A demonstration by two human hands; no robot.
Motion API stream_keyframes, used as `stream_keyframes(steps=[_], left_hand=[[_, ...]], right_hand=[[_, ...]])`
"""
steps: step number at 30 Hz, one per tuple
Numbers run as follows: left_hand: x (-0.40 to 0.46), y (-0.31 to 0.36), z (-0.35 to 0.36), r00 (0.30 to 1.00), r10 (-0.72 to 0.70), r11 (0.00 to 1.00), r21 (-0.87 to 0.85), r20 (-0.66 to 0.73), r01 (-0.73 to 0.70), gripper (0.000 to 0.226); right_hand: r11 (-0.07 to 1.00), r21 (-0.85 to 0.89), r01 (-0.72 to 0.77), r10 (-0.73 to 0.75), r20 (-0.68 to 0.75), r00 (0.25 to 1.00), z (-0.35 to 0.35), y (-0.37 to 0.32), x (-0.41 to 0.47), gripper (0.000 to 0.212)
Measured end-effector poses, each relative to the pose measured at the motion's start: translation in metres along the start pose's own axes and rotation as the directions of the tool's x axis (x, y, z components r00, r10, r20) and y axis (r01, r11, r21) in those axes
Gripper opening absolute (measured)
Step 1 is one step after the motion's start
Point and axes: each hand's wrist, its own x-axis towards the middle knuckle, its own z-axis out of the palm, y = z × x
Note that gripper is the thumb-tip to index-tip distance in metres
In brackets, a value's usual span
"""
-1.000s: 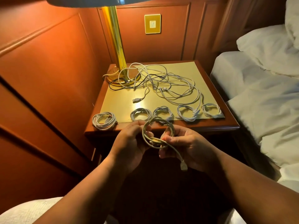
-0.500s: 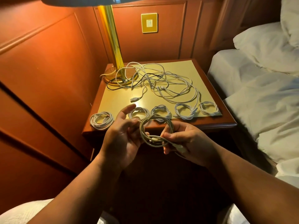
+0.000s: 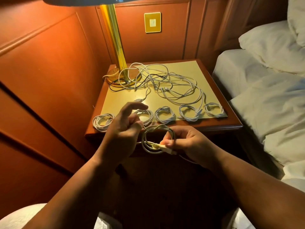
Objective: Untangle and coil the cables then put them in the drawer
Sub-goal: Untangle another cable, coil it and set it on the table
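In front of the surface's near edge: both hands work a cable in the air, close together.
Coiled cable [image 3: 156, 139]: thin, round, pale cord wound into a loose ring of several loops, held just in front of the surface [image 3: 231, 123].
Right hand [image 3: 186, 142]: at 3 o'clock of the ring, thumb and fingers pinching the loops together with a flat rectangular plug at the ring's lower edge.
Left hand [image 3: 122, 129]: at 9 o'clock of the ring, lower fingers curled and pinching a strand at its upper left; index finger raised and bent, free of the cord.
Finished coils: five small white rings in a row along the near edge, from the leftmost coil [image 3: 103, 122] at 9 o'clock to the rightmost coil [image 3: 213, 109] at 3 o'clock.
Tangle [image 3: 165, 81]: long white cords and one thin black cord, looped loosely at 12 o'clock, some draped around the lamp base.
Surface: glossy reddish wood with a smooth yellowish mat on top.
Lamp [image 3: 113, 38]: polished brass column on a round base, at 11 o'clock.
Bed [image 3: 272, 96]: rumpled white linen, at 3 o'clock.
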Motion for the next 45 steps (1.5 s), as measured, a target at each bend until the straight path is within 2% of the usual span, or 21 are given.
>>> stream_keyframes(steps=[2,3,6,8,11,14,15,16,17,18,21,24,26,28,30,31,33,36,39,42,45], left_hand=[[-0.001,-0.005,-0.004,0.993,0.095,0.954,0.278,0.066,-0.110,0.033],[-0.002,-0.008,-0.004,0.990,0.098,0.933,0.336,0.102,-0.127,0.032],[-0.004,-0.011,-0.004,0.991,0.055,0.951,0.295,0.124,-0.089,0.025],[-0.004,-0.010,-0.001,0.990,0.135,0.934,0.329,0.043,-0.141,0.021],[-0.006,-0.013,0.004,0.951,0.308,0.817,0.511,0.007,-0.268,0.016],[-0.005,-0.022,0.004,0.945,0.319,0.708,0.643,0.075,-0.291,0.019],[-0.005,-0.026,0.005,0.961,0.262,0.761,0.594,0.087,-0.261,0.019],[-0.004,-0.026,0.006,0.984,0.164,0.874,0.452,0.074,-0.179,0.019],[-0.003,-0.026,0.009,0.998,0.043,0.974,0.219,0.055,-0.054,0.019],[-0.003,-0.025,0.013,0.997,-0.075,0.997,-0.023,0.037,0.076,0.022],[-0.009,-0.024,0.034,0.954,-0.288,0.851,-0.435,0.082,0.294,0.037],[-0.012,-0.024,0.050,0.915,-0.376,0.692,-0.611,0.148,0.384,0.033],[-0.011,-0.026,0.049,0.915,-0.382,0.738,-0.555,0.125,0.384,0.031],[-0.010,-0.026,0.044,0.928,-0.356,0.809,-0.462,0.107,0.364,0.019],[-0.008,-0.024,0.038,0.936,-0.323,0.860,-0.370,0.138,0.351,0.018],[-0.007,-0.023,0.035,0.938,-0.297,0.891,-0.302,0.178,0.339,0.017],[-0.005,-0.023,0.029,0.934,-0.257,0.959,-0.056,0.250,0.279,0.020],[-0.006,-0.025,0.024,0.930,-0.197,0.948,0.303,0.310,0.099,0.021],[-0.008,-0.025,0.022,0.938,-0.125,0.912,0.410,0.323,-0.020,0.037],[-0.012,-0.028,0.023,0.963,0.023,0.861,0.485,0.268,-0.156,0.042],[-0.013,-0.024,0.027,0.994,0.041,0.868,0.489,0.103,-0.087,0.032]], right_hand=[[1.000,-0.017,-0.007,0.007,-0.017,1.000,-0.002,-0.002,-0.001,0.013],[0.999,-0.037,-0.014,0.014,-0.019,1.000,-0.003,-0.002,-0.002,0.012],[0.996,-0.079,-0.036,0.036,-0.001,0.999,-0.002,-0.004,-0.003,0.013],[0.998,-0.029,-0.047,0.047,-0.001,0.999,-0.002,-0.004,-0.003,0.013],[0.987,0.137,-0.088,0.090,-0.008,0.996,-0.002,-0.007,-0.004,0.017],[0.976,0.199,-0.091,0.102,-0.049,0.994,-0.003,-0.009,-0.004,0.019],[0.976,0.200,-0.088,0.101,-0.059,0.993,-0.003,-0.009,-0.005,0.019],[0.976,0.200,-0.086,0.102,-0.068,0.993,-0.003,-0.008,-0.005,0.020],[0.976,0.202,-0.086,0.105,-0.083,0.991,-0.002,-0.007,-0.005,0.021],[0.972,0.220,-0.084,0.110,-0.108,0.988,0.000,-0.006,-0.005,0.023],[0.915,0.399,-0.066,0.152,-0.187,0.971,0.011,0.006,-0.002,0.019],[0.843,0.531,-0.083,0.213,-0.190,0.958,0.020,0.015,0.001,0.018],[0.890,0.422,-0.173,0.272,-0.187,0.944,0.017,0.014,0.002,0.020],[0.946,0.140,-0.293,0.316,-0.190,0.930,0.006,0.010,0.004,0.030],[0.945,-0.064,-0.321,0.300,-0.219,0.928,-0.004,0.006,0.005,0.050],[0.951,-0.088,-0.296,0.268,-0.241,0.933,-0.008,0.004,0.004,0.054],[0.972,-0.094,-0.216,0.190,-0.227,0.955,-0.011,-0.002,0.001,0.043],[0.979,0.012,-0.202,0.202,-0.131,0.971,-0.004,-0.004,-0.001,0.020],[0.944,0.065,-0.325,0.331,-0.138,0.934,0.006,0.002,0.002,0.018],[0.930,-0.082,-0.360,0.347,-0.137,0.928,0.013,0.007,0.003,0.026],[0.948,-0.137,-0.286,0.250,-0.230,0.940,0.015,0.009,0.004,0.028]])
